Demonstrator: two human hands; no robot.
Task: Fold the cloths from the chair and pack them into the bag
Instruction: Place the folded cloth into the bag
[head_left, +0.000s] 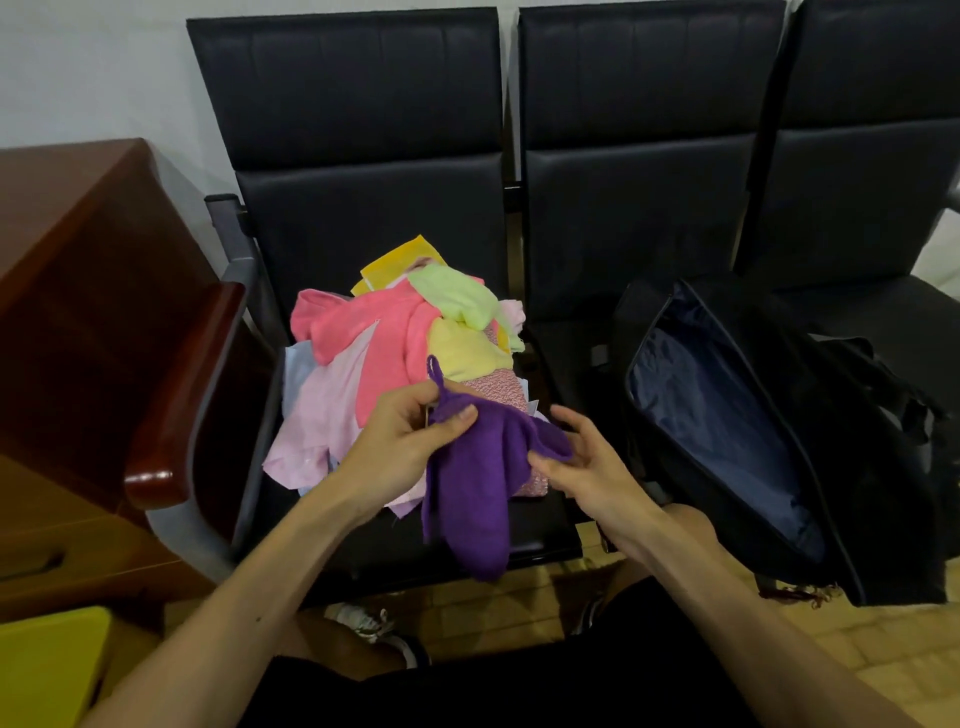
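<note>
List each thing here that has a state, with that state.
purple cloth: unfolded, hanging between both hands.
left hand: pinches the cloth's top corner by its loop.
right hand: holds the cloth's other corner.
pile of cloths: heaped unfolded on the chair seat.
bag: unzipped, wide open, no cloth seen inside.

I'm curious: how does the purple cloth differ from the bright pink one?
The purple cloth is held by the left hand and right hand; the pink cloth lies heaped on the chair. The purple cloth hangs down loose; the pink cloth is crumpled, partly under a green cloth. Neither is folded.
</note>
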